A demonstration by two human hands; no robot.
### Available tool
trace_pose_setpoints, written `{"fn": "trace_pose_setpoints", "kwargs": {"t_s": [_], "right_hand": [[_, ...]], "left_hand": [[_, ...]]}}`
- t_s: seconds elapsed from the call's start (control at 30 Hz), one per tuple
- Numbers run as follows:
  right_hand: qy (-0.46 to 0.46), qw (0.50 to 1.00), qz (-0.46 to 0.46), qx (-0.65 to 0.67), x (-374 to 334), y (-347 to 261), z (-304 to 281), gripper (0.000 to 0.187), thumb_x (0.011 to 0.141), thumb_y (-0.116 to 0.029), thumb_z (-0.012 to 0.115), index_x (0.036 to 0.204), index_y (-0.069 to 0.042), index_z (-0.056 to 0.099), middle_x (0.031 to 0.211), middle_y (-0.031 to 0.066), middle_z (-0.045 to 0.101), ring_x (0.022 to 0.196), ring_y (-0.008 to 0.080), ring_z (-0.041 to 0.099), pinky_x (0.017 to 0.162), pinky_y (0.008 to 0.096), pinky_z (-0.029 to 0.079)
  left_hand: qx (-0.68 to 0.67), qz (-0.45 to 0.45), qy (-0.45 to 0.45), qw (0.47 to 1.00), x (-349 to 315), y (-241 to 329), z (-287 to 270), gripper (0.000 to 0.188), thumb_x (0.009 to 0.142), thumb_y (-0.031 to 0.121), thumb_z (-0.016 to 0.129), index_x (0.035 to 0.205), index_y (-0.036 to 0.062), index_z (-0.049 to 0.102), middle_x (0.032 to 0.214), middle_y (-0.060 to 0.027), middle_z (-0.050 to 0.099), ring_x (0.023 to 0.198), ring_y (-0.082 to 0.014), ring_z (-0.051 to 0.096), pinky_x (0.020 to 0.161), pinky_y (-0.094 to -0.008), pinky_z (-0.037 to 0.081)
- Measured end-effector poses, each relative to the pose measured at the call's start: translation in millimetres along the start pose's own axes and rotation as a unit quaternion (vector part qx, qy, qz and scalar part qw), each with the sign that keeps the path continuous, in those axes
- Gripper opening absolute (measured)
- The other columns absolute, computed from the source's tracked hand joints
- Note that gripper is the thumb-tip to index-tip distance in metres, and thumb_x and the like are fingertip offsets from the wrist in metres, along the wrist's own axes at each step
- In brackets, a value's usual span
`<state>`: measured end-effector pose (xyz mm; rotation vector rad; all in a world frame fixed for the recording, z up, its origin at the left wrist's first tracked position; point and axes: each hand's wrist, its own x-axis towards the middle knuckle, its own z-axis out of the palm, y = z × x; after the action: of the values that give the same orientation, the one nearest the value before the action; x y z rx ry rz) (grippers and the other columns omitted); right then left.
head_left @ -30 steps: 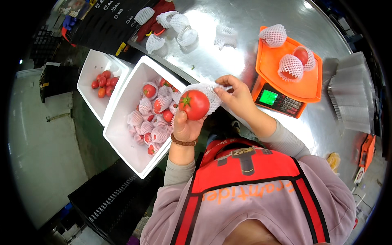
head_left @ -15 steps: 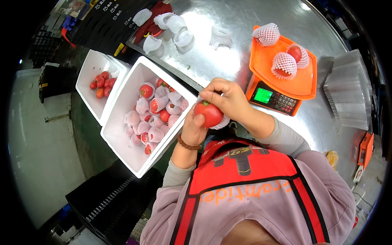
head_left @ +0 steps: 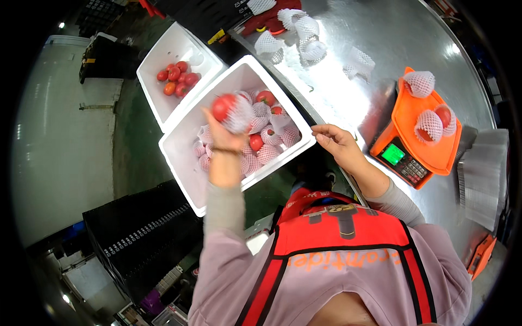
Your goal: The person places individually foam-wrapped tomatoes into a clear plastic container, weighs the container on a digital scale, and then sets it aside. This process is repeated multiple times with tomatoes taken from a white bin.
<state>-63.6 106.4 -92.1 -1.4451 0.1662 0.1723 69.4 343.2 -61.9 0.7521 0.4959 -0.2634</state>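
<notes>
Over the larger white foam box point(head_left: 182, 187), my left hand point(head_left: 225, 140) is closed around a red tomato point(head_left: 222, 107), blurred by motion. A white foam net sleeve point(head_left: 240, 115) covers the tomato's right side. Beneath it, the box holds several tomatoes, most of them in foam net sleeves point(head_left: 268, 154); my left hand and its tomato hide part of them. My right hand point(head_left: 340, 145) is beside the box's right corner, at the metal table's edge. It holds nothing, and its thumb and fingers are slightly apart; whether the fingertips touch the box I cannot tell.
A second foam box point(head_left: 149, 89) with bare tomatoes point(head_left: 182, 76) stands beyond the first. On the metal table point(head_left: 397, 41) are loose foam net sleeves point(head_left: 311, 41), an orange scale point(head_left: 429, 138) bearing 3 sleeved tomatoes, and stacked clear plastic trays point(head_left: 484, 179). A black crate point(head_left: 144, 239) stands lower left.
My left hand has carried the tomato leftward from in front of my body to over the box. My right hand has let go of it and stayed near the table's edge. The view has shifted.
</notes>
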Motion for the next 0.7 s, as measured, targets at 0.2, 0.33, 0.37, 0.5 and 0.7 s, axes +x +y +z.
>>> {"fn": "trace_pose_setpoints", "kwargs": {"t_s": [0.2,0.33,0.37,0.5,0.7], "right_hand": [[-0.049,0.995,0.08,-0.023,22.7,18.5,18.8,0.026,0.09,-0.017,0.062,0.11,-0.001,0.062,0.091,0.0007,0.062,0.083,0.0093,0.054,0.077,0.0233,0.045],[-0.023,0.996,0.082,0.016,48.0,22.3,20.5,0.035,0.09,-0.016,0.061,0.12,-0.002,0.055,0.102,0.0037,0.062,0.09,0.011,0.057,0.08,0.0245,0.046],[-0.004,0.996,0.073,0.06,56.2,12.0,26.0,0.037,0.089,-0.017,0.062,0.123,-0.003,0.054,0.102,0.0039,0.062,0.088,0.0107,0.057,0.078,0.0248,0.047],[-0.045,0.99,0.041,0.124,101.0,-18.6,59.9,0.046,0.088,-0.017,0.063,0.129,-0.004,0.046,0.108,0.0057,0.06,0.086,0.011,0.058,0.075,0.0259,0.048],[0.148,0.98,-0.106,-0.075,226.7,9.9,-6.0,0.057,0.082,-0.025,0.07,0.128,0.0,0.047,0.112,0.0115,0.059,0.084,0.0173,0.061,0.075,0.0273,0.049]], "left_hand": [[0.092,0.115,0.185,0.972,200.2,185.4,-146.4,0.031,0.095,0.034,0.052,0.107,0.0065,0.06,0.1,-0.0033,0.065,0.091,-0.0167,0.063,0.074,-0.0303,0.052],[0.298,0.097,-0.039,0.949,144.3,115.3,-57.6,0.027,0.089,0.019,0.063,0.109,0.0021,0.058,0.1,-0.005,0.063,0.086,-0.0151,0.061,0.076,-0.0269,0.049],[0.284,-0.014,-0.137,0.949,121.2,86.3,-44.1,0.031,0.088,0.019,0.064,0.113,0.0011,0.058,0.103,-0.0053,0.063,0.092,-0.0147,0.06,0.082,-0.0264,0.048],[0.348,-0.083,-0.303,0.883,53.2,15.4,-20.0,0.036,0.089,0.022,0.064,0.118,0.0013,0.056,0.105,-0.0036,0.062,0.096,-0.0126,0.058,0.086,-0.0266,0.047],[0.677,0.012,-0.071,0.733,85.1,73.1,-111.7,0.04,0.086,0.03,0.064,0.111,0.0001,0.058,0.11,-0.0155,0.062,0.099,-0.0206,0.061,0.085,-0.0328,0.048]]}}
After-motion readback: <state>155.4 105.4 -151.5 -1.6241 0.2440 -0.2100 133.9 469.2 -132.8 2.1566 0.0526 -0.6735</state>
